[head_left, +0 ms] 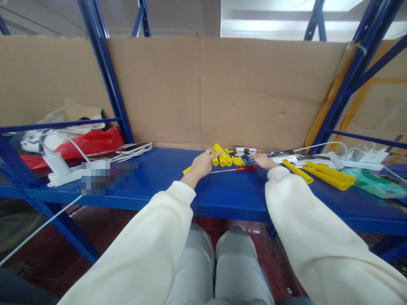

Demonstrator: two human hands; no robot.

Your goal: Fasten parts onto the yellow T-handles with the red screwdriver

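Several short yellow tubes [225, 160] lie stacked at the back middle of the blue shelf. My left hand [202, 164] reaches in from their left side, thumb and forefinger apart, touching the pile. Beside the tubes lie smaller yellow pieces [237, 161]. To the right of these, my right hand [263, 161] rests low with fingers stretched left over small parts too tiny to name. Between the hands, a screwdriver with a red handle [246, 168] lies flat, its shaft pointing left. Behind it sits a small white-and-black stack [245, 151].
Longer yellow tubes [329, 176] and a green packet [377, 183] lie to the right, before a white power strip [362, 163]. At left are a phone [130, 148], coiled cable, another power strip [68, 174] and a red bag [90, 144]. Cardboard [254, 93] backs the blue shelf [171, 169].
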